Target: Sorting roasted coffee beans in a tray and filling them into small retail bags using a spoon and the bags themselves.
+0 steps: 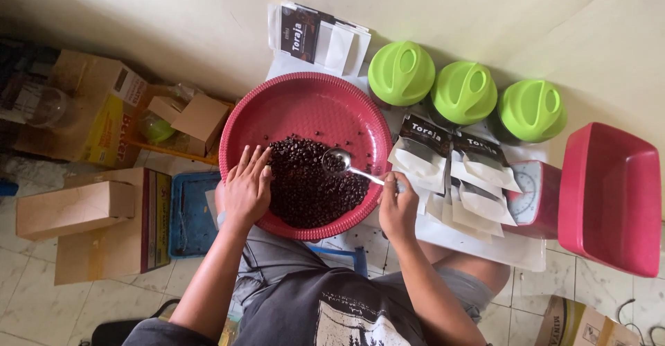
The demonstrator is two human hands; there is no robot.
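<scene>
Right hand gripping spoon over beans in basin; left hand flat, fingers spread on beans. Risk: spoon tilting, beans spilling past basin rim toward pouches beside basin.

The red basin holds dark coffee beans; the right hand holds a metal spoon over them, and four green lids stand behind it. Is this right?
Not quite: the head view shows three green lids, not four. The red basin does hold coffee beans, and the right hand holds the metal spoon over them.

Single head-worn view, looking steeply down, close over the red basin; wall beyond it, tiled floor nearer.
</scene>
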